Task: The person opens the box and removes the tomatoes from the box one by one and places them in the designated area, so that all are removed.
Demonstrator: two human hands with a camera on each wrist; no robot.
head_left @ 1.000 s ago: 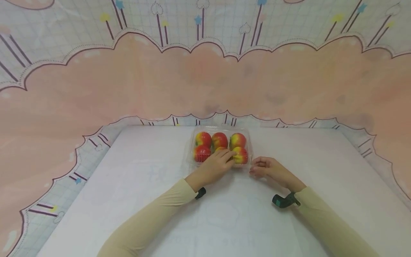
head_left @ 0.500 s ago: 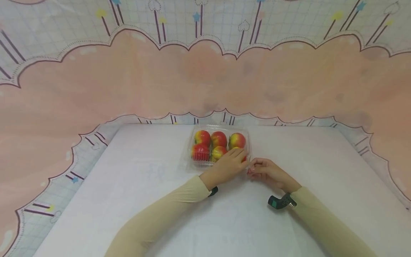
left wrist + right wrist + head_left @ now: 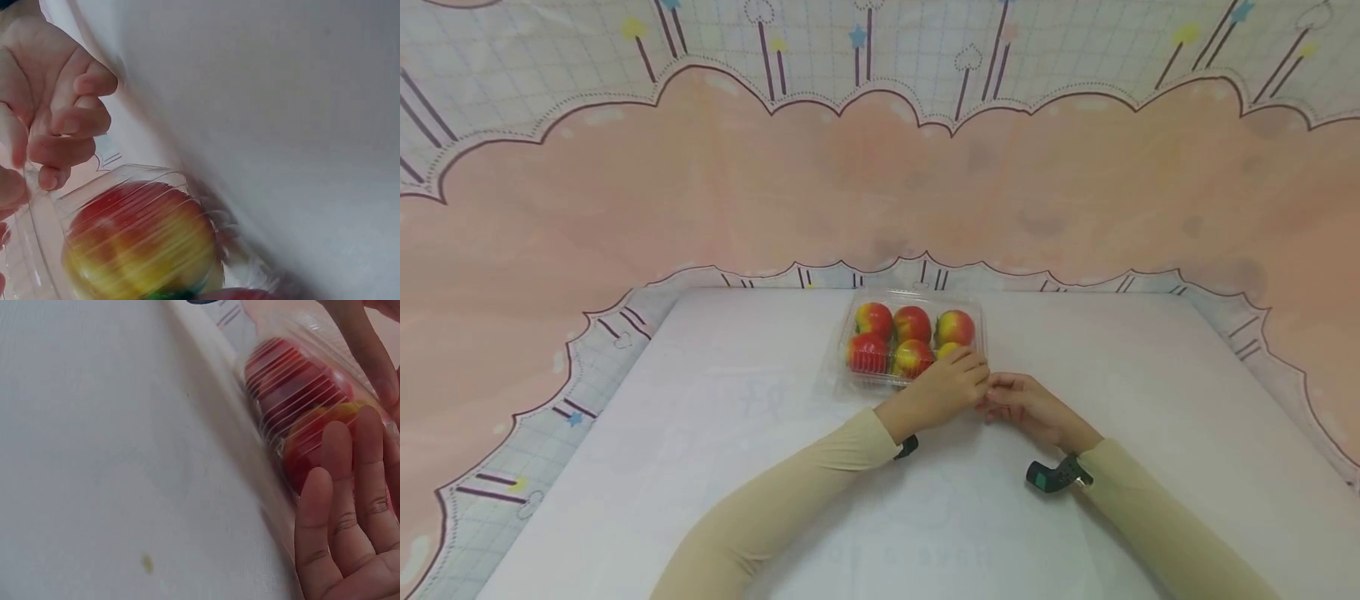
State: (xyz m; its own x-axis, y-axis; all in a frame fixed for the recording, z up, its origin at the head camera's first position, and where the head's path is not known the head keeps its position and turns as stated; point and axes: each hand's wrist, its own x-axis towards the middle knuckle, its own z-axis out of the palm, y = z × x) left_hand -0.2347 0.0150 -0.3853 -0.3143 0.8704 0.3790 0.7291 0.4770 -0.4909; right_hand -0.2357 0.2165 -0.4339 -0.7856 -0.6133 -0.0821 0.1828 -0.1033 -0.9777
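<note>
A clear plastic fruit box [image 3: 917, 297] stands at the back middle of the table, holding several red-and-yellow apples [image 3: 913, 324] in two rows. My left hand [image 3: 936, 392] pinches the edge at the box's front right corner and covers part of the apple there. Coming from the right, my right hand [image 3: 1032, 410] meets it at the same corner. In the left wrist view the right hand [image 3: 59, 106] has its thumb and a finger at the clear edge, its other fingers bent. An apple [image 3: 137, 244] shows through the ribbed plastic wall.
A white cover lies over the table [image 3: 760, 400]. Behind it hangs a peach backdrop [image 3: 850, 192] with scalloped edges, close beyond the box. Each wrist wears a black camera; the right one [image 3: 1052, 475] shows fully.
My left hand has slid rightward along the box's front edge to the right corner, uncovering the middle front apple. The right hand has stayed at that corner.
</note>
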